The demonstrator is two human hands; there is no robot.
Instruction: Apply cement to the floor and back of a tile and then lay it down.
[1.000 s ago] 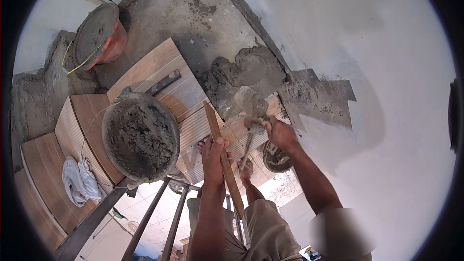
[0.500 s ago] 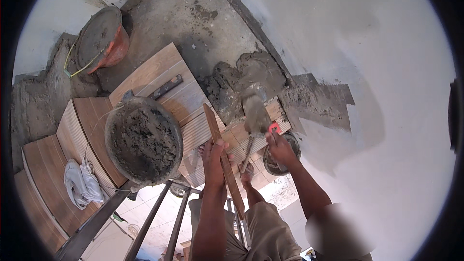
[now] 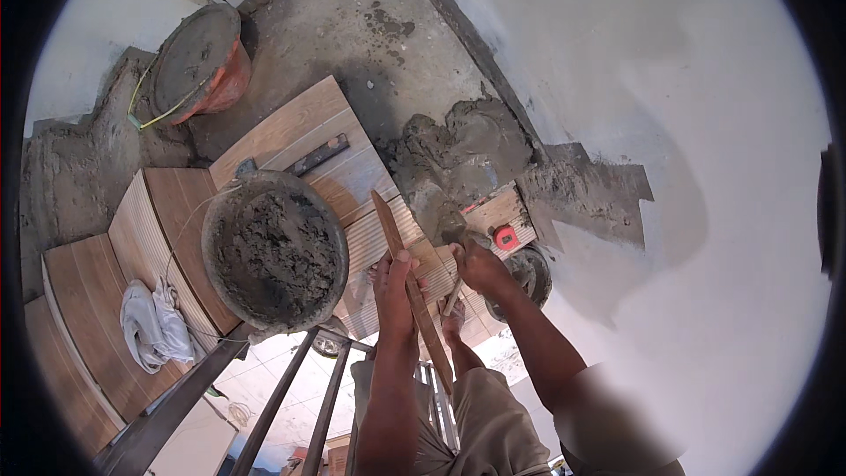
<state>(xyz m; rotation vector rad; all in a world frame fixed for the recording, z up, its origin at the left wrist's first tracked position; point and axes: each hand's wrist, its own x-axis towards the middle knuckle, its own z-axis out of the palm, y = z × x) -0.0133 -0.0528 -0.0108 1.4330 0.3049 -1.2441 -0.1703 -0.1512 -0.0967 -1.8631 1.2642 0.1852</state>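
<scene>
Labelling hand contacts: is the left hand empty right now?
No, the left hand grips a long, narrow, brown wood-look strip between thumb and fingers.

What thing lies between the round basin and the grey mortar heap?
The head view shows wood-look tiles there, with the tip of the wooden strip over them.

Bare left hand point(image 3: 397, 286), just below frame centre: closed in a grip, thumb extended toward the top of the frame. Bare left forearm point(image 3: 392, 388) rises near-vertically from the lower edge, wrist roughly straight. Bare right hand point(image 3: 480, 266), right of frame centre: fingers curled closed. Bare right forearm point(image 3: 539, 335) slants up-left from the lower right. Hands near each other, apart.
</scene>
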